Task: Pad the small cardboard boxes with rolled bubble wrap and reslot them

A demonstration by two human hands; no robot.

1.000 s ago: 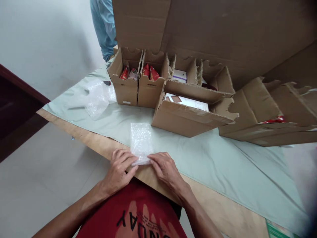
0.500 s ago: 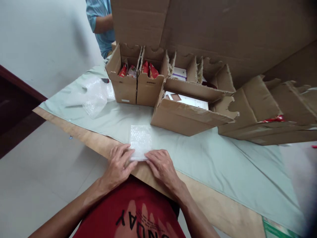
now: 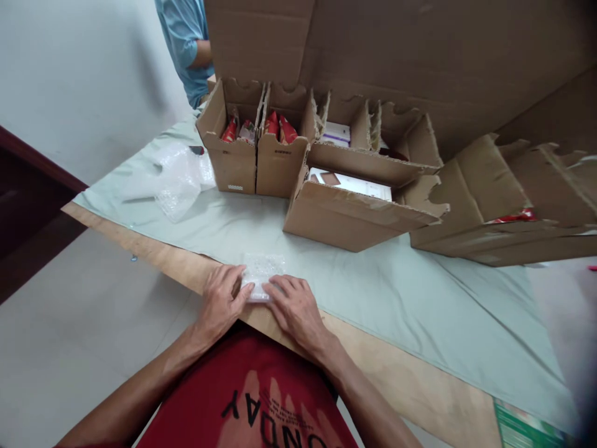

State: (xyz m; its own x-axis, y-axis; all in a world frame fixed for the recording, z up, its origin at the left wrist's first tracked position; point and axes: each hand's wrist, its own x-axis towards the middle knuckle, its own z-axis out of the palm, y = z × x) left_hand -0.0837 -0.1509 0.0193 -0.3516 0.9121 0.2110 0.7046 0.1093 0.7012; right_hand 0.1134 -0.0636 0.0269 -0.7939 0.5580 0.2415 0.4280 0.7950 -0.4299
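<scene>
A clear piece of bubble wrap (image 3: 262,269), folded into a small flat bundle, lies at the table's front edge before me. My left hand (image 3: 224,294) grips its left side, thumb and fingers closed at the near corner. On the other side, my right hand (image 3: 296,305) has its fingers curled over the near right part of the bundle. Whether anything is wrapped inside, I cannot tell.
Looser bubble wrap (image 3: 180,186) lies at the left. Cardboard bins (image 3: 233,168) with red packets stand behind, beside a front bin (image 3: 354,227) holding white boxes. More cardboard bins (image 3: 471,193) are at the right. A person in a blue shirt (image 3: 184,37) stands at the far left.
The bubble wrap's far end has come nearer, leaving the bundle shorter front to back. My right hand has shifted slightly left; both hands stay on the wrap.
</scene>
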